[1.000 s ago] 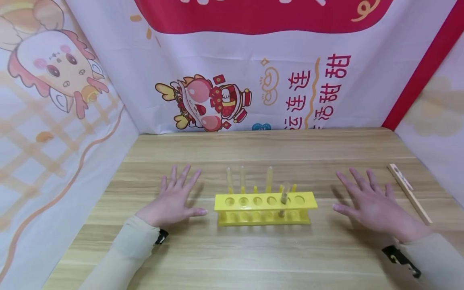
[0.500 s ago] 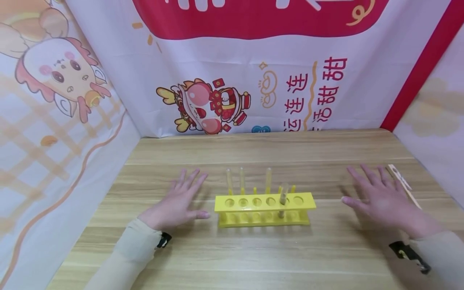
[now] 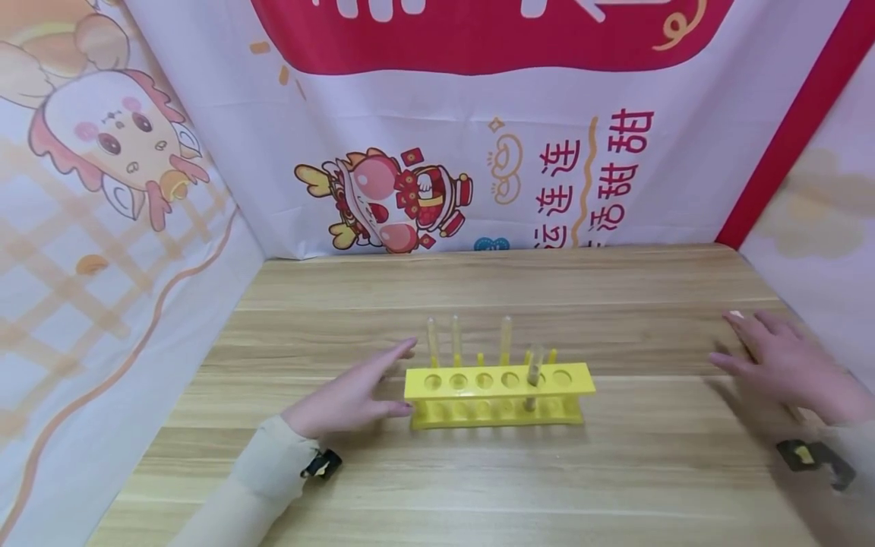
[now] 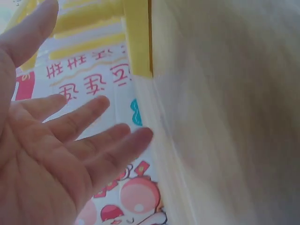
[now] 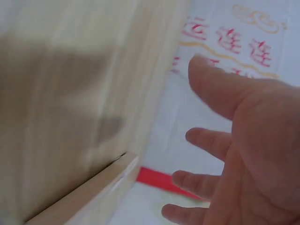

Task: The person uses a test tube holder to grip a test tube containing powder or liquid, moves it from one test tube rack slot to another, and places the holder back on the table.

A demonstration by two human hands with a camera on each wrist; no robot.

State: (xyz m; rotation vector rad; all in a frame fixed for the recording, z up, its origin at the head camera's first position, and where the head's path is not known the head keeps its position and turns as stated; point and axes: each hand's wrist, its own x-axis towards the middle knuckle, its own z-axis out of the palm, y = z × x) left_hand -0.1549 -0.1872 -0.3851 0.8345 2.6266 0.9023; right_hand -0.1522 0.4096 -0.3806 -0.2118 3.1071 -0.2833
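A yellow test tube rack (image 3: 501, 380) stands mid-table. One test tube (image 3: 536, 366) with greyish contents leans in a hole towards its right end. Three clear test tubes, one of them the leftmost tube (image 3: 432, 340), stand over pegs along its back. My left hand (image 3: 345, 399) is at the rack's left end, fingers extended and thumb apart, thumb tip right by the edge. My right hand (image 3: 793, 368) hovers over a wooden test tube clamp (image 5: 89, 194) at the table's right, fingers spread and nothing in the palm. In the head view the hand hides most of the clamp.
The wood-grain table (image 3: 383, 486) meets a printed cloth backdrop (image 3: 424, 99) at the back. Cloth walls rise on the left (image 3: 75, 289) and the right (image 3: 834, 190).
My right hand has moved right, over the wooden clamp. My left hand has shifted right to the rack's end and turned, its fingers drawn closer together. The rack has stayed put.
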